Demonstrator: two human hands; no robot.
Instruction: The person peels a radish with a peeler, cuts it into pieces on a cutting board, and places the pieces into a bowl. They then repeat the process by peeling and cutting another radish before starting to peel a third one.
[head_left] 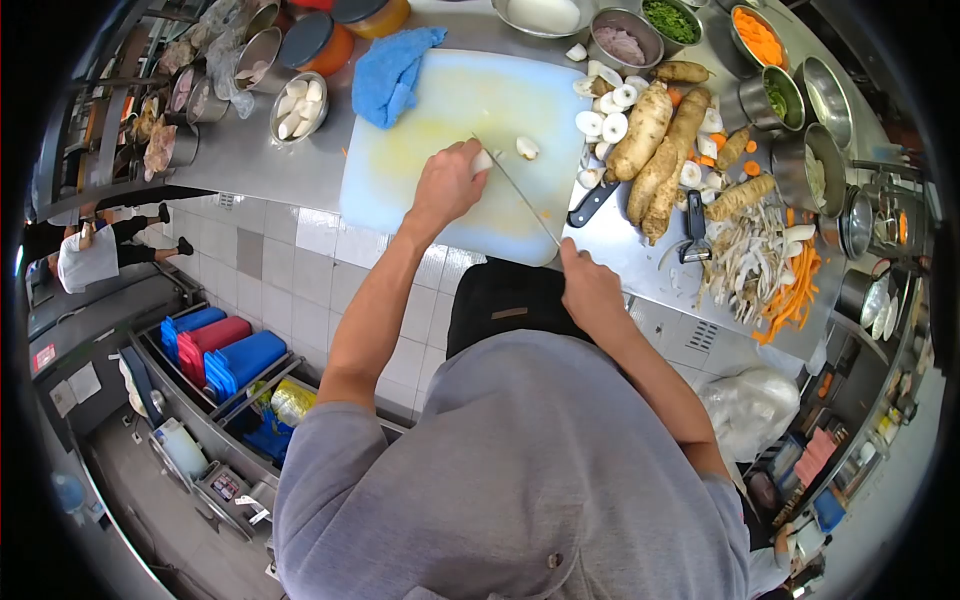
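My right hand [590, 285] is closed around the handle of a knife [519, 192], its long thin blade slanting up and left across the white cutting board [420, 215]. Near the blade's tip, my left hand [450, 182] presses a small white vegetable piece [481, 161] against the board with curled fingers. The blade lies just right of that piece; whether it touches is too small to tell. Another white piece [527, 148] sits apart, to the right of the blade. A folded blue cloth [394, 78] lies over the board's upper left corner.
Right of the board are brown-skinned roots [656, 190], a black-handled knife [594, 203], a peeler [695, 230] and heaped peelings [750, 250]. A steel bowl of white pieces [299, 108] stands left. Several metal bowls line the far right. Another person [90, 258] is at far left.
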